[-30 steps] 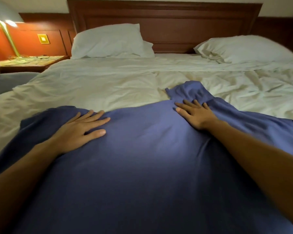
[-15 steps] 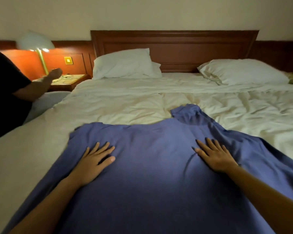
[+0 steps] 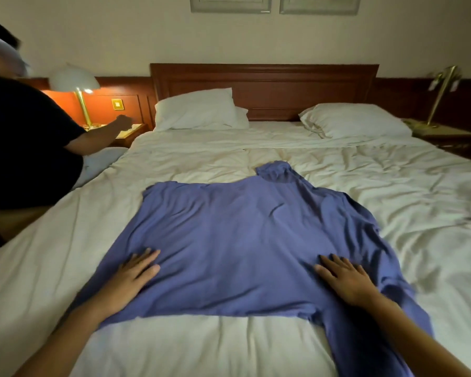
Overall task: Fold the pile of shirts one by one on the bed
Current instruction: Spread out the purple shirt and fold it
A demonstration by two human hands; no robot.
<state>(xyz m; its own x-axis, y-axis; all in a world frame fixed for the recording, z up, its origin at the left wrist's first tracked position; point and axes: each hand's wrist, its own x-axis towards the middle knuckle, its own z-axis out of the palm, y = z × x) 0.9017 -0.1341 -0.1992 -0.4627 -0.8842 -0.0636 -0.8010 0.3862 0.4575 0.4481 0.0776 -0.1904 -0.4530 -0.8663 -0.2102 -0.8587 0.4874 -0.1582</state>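
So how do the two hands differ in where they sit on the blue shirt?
The left hand sits close to the left edge of the blue shirt; the right hand sits further in from the right edge. The left forearm crosses bare sheet; the right forearm lies over shirt fabric. Left fingers angle right, right fingers left. Both lie flat with straight fingers.

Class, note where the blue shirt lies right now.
In the head view the shirt lies spread across the middle of the bed, with the left hand and right hand flat on its near part.
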